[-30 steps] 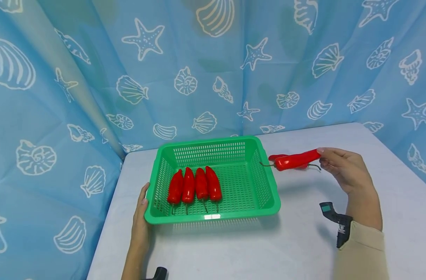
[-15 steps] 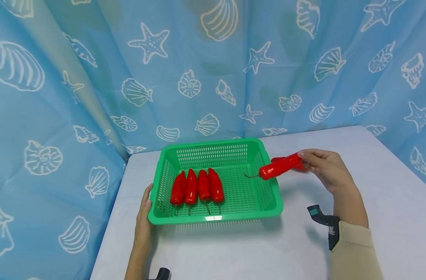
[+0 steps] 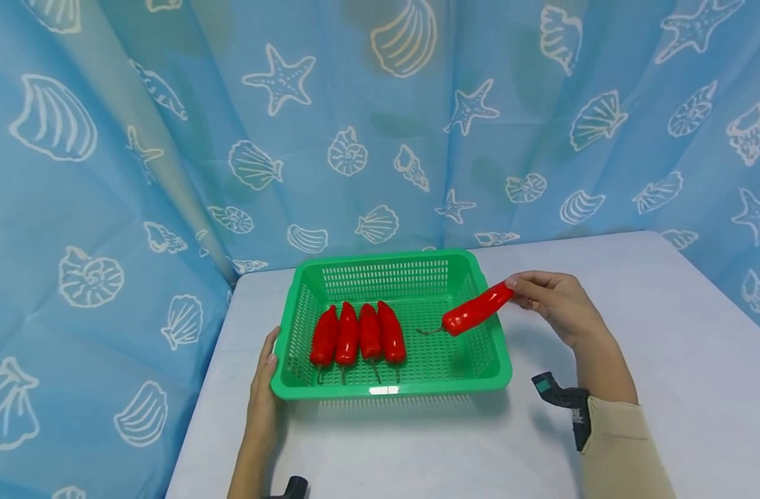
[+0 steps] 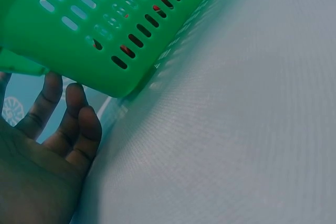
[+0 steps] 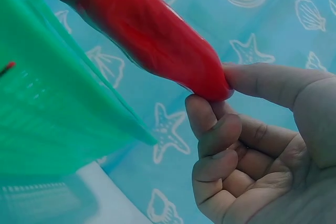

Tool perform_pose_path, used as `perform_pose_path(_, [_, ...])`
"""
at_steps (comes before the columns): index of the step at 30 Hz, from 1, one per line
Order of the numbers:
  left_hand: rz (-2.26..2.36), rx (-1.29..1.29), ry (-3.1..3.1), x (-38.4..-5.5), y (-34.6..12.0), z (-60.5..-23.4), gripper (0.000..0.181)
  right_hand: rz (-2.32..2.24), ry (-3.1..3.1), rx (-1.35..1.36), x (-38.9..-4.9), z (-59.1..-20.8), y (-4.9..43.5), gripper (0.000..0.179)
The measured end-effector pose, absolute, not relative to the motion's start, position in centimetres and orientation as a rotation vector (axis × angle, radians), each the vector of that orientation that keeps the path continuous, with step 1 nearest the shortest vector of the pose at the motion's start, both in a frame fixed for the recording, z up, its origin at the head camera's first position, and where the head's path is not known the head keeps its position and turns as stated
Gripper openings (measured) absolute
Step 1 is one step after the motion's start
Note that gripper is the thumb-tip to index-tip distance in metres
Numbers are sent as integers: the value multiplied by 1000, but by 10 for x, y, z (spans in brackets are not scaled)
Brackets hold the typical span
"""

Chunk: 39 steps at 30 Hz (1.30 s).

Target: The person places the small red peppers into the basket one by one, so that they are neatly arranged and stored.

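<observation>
My right hand (image 3: pixel 557 305) pinches the tapered tip of a red chili pepper (image 3: pixel 476 310) between thumb and fingers. The held pepper slants over the right wall of the green plastic basket (image 3: pixel 389 392), its stem pointing left, above the basket floor. In the right wrist view, the pepper (image 5: pixel 147 30) hangs beside the green basket wall (image 5: pixel 58 114). Several red peppers (image 3: pixel 358 336) lie side by side in the basket's left half, stems toward the front. My left hand (image 3: pixel 264 395) touches the basket's left side by the rim, its fingers loosely bent in the left wrist view.
A white-covered table (image 3: pixel 405 450) bears the basket. Behind and to the left hangs a blue curtain (image 3: pixel 349 104) with shell and starfish prints. The right sleeve (image 3: pixel 620 443) and a black wrist strap lie over the table's right part.
My right hand has carried the pepper leftward from right of the basket to over its right part. Another pepper on the table behind it is now out of sight. My left hand stays put.
</observation>
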<state>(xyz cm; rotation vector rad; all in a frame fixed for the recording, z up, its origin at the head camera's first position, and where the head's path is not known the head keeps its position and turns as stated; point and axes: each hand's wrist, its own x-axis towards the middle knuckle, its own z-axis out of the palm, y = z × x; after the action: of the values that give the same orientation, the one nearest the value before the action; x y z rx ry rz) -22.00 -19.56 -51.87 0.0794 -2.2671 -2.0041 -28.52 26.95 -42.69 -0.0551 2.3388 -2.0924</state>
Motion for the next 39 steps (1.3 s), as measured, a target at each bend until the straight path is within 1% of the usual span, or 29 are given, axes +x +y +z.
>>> perform_pose_path(6, [-2018, 88, -2258, -217, -193, -525, 62, -1968, 2402, -113, -289, -430, 256, 48])
perform_pose_path(14, [-2021, 126, -2240, -216, -189, -530, 59, -1791, 2481, -260, -300, -433, 246, 41])
perform_pose_path(21, [-2008, 115, -2245, -218, -193, -525, 60, -1657, 2533, -350, -307, -417, 237, 40])
perform_pose_path(28, [-2012, 91, -2237, -221, -195, -524, 62, -1640, 2407, -442, -317, -401, 226, 33])
perform_pose_path(34, [-1995, 81, -2242, -223, -197, -522, 61, -1489, 2369, -540, -330, -395, 219, 30])
perform_pose_path(39, [-1988, 100, -2256, -223, -197, -521, 61, -1385, 2320, -522, -341, -391, 212, 26])
